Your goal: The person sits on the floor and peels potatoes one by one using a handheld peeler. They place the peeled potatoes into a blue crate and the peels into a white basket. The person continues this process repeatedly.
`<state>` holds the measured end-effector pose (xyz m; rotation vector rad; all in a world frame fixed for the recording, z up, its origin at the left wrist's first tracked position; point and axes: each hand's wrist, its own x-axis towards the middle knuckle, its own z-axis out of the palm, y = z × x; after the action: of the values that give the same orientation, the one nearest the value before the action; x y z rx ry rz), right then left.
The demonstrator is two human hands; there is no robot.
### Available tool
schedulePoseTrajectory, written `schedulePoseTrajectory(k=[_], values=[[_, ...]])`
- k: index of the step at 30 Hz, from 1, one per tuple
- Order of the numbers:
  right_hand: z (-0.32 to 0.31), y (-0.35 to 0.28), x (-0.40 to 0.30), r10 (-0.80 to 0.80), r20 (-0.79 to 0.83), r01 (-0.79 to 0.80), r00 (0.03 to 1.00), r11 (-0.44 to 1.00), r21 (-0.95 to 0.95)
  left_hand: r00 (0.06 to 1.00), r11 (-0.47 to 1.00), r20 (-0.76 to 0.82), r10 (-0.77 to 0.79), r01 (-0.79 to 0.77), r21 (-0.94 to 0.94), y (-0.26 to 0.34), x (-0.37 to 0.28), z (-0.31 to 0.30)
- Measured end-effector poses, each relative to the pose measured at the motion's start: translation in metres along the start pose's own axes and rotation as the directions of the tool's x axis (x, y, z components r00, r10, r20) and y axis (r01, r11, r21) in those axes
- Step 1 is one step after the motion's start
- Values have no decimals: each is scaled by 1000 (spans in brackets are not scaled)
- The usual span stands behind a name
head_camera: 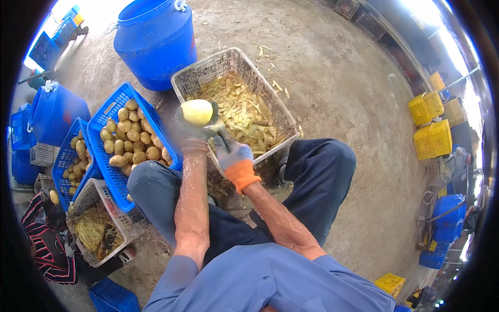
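My left hand [190, 128], in a dark, blurred glove, holds a peeled, pale yellow potato [197, 112] above the near left rim of a dirty white plastic crate [269, 91]. Close below the potato is my right hand [235, 154], wearing a grey glove with an orange cuff. Its fingers are closed around a small hand tool, probably a peeler [216, 125], mostly hidden by the glove. Inside the crate lies a heap of potato peelings [243, 113]. A blue plastic crate [134, 93] of unpeeled potatoes [132, 135] stands beside my left knee.
Beyond the crates stands a large blue barrel [156, 46]. To the left are another blue crate of potatoes [80, 156], a white crate of peelings [95, 230] and a co-worker in a striped top [50, 245]. Yellow crates [432, 140] line the right side.
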<state>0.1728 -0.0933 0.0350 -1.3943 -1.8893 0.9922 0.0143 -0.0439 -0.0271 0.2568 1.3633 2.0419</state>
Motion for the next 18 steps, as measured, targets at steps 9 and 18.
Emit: schedulePoseTrajectory(k=[9,18], values=[[38,-1,23,-71,-347,199,935,916,349,859,745,274,432,-511,429,-13,7,-9],[25,-14,22,128,-43,-110,991,951,287,859,614,266,438,-502,609,-29,17,-44]])
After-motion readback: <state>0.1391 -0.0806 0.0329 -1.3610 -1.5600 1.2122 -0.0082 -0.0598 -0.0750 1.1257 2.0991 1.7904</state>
